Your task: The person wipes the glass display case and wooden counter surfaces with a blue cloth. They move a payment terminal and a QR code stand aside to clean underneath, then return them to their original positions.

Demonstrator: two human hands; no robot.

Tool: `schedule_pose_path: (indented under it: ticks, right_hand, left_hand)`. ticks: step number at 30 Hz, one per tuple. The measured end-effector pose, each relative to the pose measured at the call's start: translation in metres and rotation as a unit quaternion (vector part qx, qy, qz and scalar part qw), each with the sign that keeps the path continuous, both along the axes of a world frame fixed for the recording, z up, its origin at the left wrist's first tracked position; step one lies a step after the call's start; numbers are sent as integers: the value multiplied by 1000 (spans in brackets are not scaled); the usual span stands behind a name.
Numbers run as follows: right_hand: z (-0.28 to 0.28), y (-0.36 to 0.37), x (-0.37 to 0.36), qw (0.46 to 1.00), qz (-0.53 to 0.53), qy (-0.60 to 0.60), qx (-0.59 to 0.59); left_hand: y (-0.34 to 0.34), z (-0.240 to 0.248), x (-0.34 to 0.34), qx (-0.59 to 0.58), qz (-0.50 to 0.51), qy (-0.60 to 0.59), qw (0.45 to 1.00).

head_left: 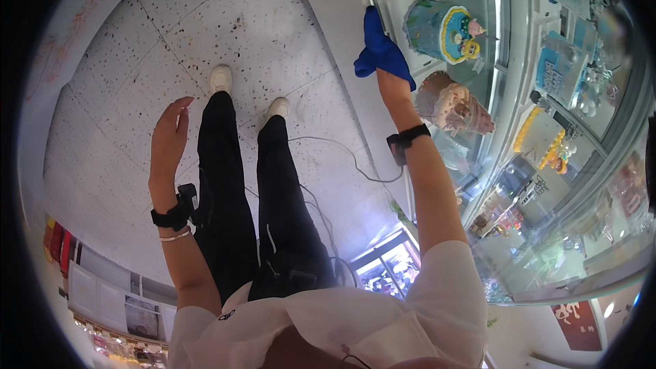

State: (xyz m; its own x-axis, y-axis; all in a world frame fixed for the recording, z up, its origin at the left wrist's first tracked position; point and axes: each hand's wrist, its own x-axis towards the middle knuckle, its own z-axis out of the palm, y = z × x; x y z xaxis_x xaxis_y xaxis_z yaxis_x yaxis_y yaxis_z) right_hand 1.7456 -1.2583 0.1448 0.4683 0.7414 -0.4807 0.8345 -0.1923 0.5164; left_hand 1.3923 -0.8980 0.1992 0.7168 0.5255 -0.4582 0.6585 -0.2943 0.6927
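My right hand [394, 87] reaches out to the right, with a blue cloth [384, 53] wrapped over its fingers and hiding them. The cloth lies against the frame edge of a glass display case [386, 106]. Just right of it, inside the case, stands a blue decorated cake [429, 27] with yellow trim and small figures on top. Nearer to my right forearm sits a pink ruffled cake [456, 104]. My left hand [169, 133] hangs over the floor beside my left leg, fingers stretched out, holding nothing.
More decorated cakes, including a yellow-trimmed cake [540, 140], show behind or in the curved glass at right. Thin cables [348, 150] run past my legs from the wrist band. Speckled tiles [225, 20] cover the floor. White cabinets [102, 294] stand at lower left.
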Motion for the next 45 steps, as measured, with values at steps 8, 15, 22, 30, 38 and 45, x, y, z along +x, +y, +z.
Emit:
schedule_pose_path:
  ticks: [8, 15, 22, 30, 38, 45]
  right_hand:
    - [121, -10, 1, 994, -72, 60, 51]
    - [438, -70, 7, 890, 159, -396, 162]
    - [477, -98, -6, 821, 200, -357, 398]
    - [119, -110, -44, 981, -54, 49, 182]
    - [106, -144, -50, 992, 15, 93, 84]
    - [420, -170, -64, 948, 105, -239, 182]
  left_hand:
    - [-70, 0, -17, -15, -12, 12, 1000]
    - [-77, 26, -1, 6, 2, 23, 1000]
    - [-113, 35, -8, 52, 7, 2, 999]
    - [-179, 45, -34, -11, 27, 9, 1000]
    - [-189, 55, -52, 11, -4, 11, 1000]
    - [-184, 55, -69, 41, -51, -37, 997]
